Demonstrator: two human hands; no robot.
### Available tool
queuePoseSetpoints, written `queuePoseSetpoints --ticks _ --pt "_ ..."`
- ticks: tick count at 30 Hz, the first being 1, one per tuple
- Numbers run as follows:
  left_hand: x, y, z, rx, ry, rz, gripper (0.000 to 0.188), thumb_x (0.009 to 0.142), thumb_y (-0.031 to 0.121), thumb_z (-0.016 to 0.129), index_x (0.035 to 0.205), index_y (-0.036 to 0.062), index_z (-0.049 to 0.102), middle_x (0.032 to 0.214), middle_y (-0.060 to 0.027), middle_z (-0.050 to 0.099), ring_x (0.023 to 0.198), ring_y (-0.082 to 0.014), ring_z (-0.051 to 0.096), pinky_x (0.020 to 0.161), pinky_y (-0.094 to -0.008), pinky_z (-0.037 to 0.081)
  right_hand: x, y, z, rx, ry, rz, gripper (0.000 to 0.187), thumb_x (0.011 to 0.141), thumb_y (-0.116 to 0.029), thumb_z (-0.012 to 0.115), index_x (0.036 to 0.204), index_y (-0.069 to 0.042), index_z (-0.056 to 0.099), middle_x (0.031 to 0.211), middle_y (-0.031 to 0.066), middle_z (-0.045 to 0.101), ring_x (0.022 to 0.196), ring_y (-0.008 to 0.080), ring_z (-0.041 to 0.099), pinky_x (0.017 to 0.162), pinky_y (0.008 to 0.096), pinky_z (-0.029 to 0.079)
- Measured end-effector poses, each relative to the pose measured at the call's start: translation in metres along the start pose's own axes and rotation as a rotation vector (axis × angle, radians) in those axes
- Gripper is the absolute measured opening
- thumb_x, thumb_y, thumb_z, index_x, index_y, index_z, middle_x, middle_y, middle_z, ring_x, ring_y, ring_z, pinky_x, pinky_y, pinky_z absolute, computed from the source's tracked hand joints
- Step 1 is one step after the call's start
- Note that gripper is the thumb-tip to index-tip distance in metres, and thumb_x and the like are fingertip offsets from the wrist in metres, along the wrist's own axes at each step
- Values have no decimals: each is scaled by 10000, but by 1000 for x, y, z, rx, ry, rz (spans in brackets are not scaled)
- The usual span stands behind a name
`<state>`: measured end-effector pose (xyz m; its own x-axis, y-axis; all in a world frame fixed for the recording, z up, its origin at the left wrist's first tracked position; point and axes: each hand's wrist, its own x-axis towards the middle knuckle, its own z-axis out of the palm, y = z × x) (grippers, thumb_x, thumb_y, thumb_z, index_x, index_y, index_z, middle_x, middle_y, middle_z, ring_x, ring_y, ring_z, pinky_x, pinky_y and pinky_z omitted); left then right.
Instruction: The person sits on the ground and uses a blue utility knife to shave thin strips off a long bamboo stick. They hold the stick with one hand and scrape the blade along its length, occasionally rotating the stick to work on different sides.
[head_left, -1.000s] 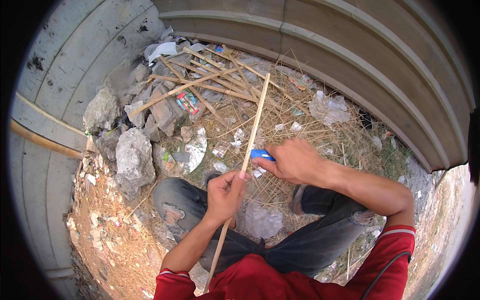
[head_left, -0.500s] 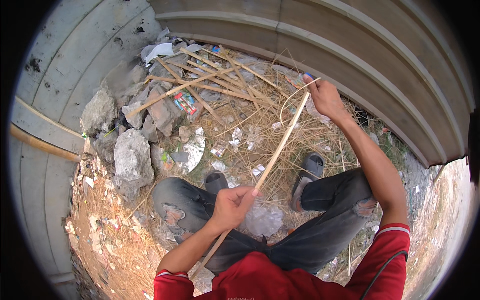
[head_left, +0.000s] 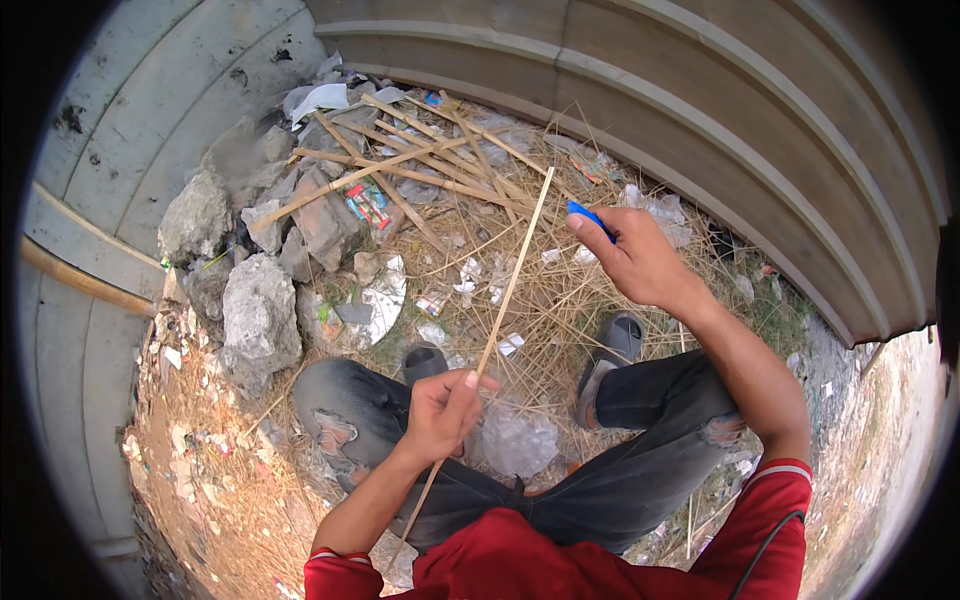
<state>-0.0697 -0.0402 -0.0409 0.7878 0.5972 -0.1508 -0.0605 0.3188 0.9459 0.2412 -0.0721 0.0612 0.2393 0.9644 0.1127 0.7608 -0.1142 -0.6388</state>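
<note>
My left hand (head_left: 440, 415) is closed around a long, thin bamboo strip (head_left: 516, 270), low over my lap. From this grip the strip rises away from me to the far side, and its lower end passes back along my left forearm. Closed on a blue utility knife (head_left: 590, 219), my right hand (head_left: 643, 262) is to the right of the strip's far end, apart from it. Most of the knife is covered by my fingers, and its blade cannot be made out.
Several bamboo strips (head_left: 430, 150) lie crossed on the ground ahead, beside rubble stones (head_left: 262, 315). Dry shavings and litter cover the ground around my sandals (head_left: 622, 337). A corrugated metal wall (head_left: 690, 85) curves across the back and right; grey panels (head_left: 120, 130) stand at left.
My right hand with the knife has come away from the strip's far end and nearer to me. The curled shaving there is gone from view. The strip has swung left and more upright.
</note>
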Motion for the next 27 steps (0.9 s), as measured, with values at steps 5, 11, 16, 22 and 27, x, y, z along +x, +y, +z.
queuePoseSetpoints --ticks 5,11,16,22,27 --pt "10 4 7 -25 -8 -11 375 1099 212 410 1048 -84 634 554 30 392 405 -29 303 394 -224 236 -19 -33 23 -194 -294 -46 587 991 -516 527 797 13 691 675 248 639 683 460 653 654 525 520" --pt "10 -3 4 -73 11 -85 365 1092 222 439 1073 -76 648 557 52 414 444 -18 318 422 -224 237 -16 -12 41 -338 -225 -36 602 995 -536 505 815 2 705 663 253 647 709 457 668 660 536 535" --pt "-14 -6 -1 81 -74 -91 373 1092 225 437 1039 -73 655 543 45 411 440 -21 339 418 -224 254 23 54 -19 -275 135 247 629 1020 -525 472 746 10 656 601 244 598 658 452 637 649 527 492" --pt "-1 -6 -1 8 -57 -66 392 1095 212 417 1017 -103 637 542 30 412 421 -22 333 399 -216 255 -11 10 1 -210 -36 74 611 1014 -522 485 765 7 659 630 238 607 645 448 629 642 524 488" --pt "3 -2 2 -52 -14 -102 382 1095 225 428 1046 -88 643 541 57 409 439 -16 319 418 -229 225 -33 -24 44 -169 -400 -118 535 990 -514 529 839 -28 694 615 209 615 637 440 639 612 522 514"
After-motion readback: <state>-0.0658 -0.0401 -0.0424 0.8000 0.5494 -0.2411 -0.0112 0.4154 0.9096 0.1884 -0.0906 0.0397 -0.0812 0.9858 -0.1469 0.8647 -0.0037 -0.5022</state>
